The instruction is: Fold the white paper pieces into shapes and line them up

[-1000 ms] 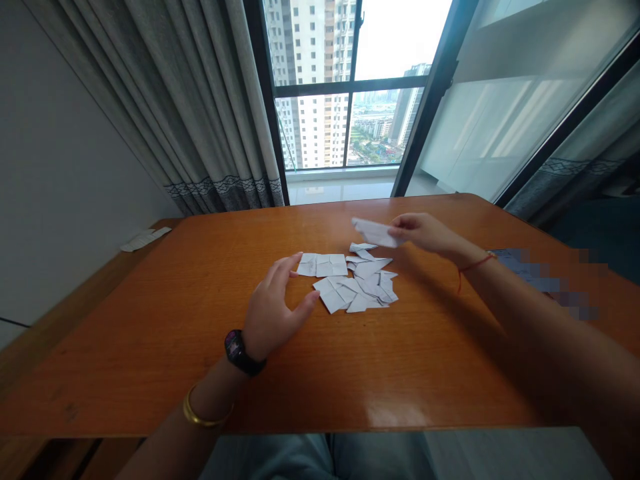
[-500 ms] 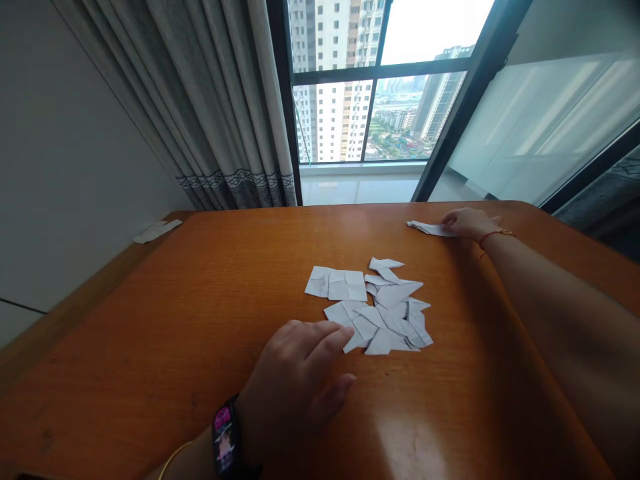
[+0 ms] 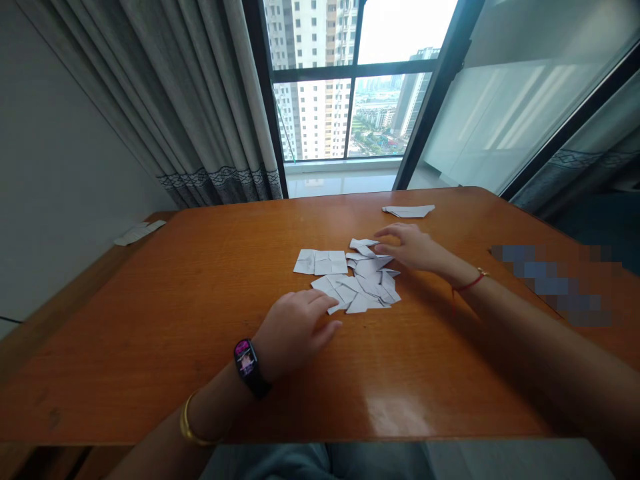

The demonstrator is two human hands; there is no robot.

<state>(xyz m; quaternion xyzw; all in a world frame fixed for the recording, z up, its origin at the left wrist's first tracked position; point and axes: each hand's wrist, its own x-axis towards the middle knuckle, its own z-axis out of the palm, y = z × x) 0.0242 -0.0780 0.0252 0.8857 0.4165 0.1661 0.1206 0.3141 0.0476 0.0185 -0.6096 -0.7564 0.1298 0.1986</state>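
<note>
Paper scraps (image 3: pixel 367 287) lie piled at the frame's centre. My left hand (image 3: pixel 295 333), fingers loosely spread, reaches their lower left edge; my right hand (image 3: pixel 413 248), thumb and fingers parted, is at their upper right.

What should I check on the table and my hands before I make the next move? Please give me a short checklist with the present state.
1. Right hand holds no paper: ok, its thumb and fingers are apart.
2. Left hand clear of the paper pile: cannot tell; its fingers overlap the near edge in view, but contact is unclear.
3. Pieces in the pile separate from each other: not ok, many overlap.
4. Creased paper left of the pile uncovered: ok, nothing lies over it.
5. Long paper apart from the pile: ok, it lies near the table's far edge.
</note>
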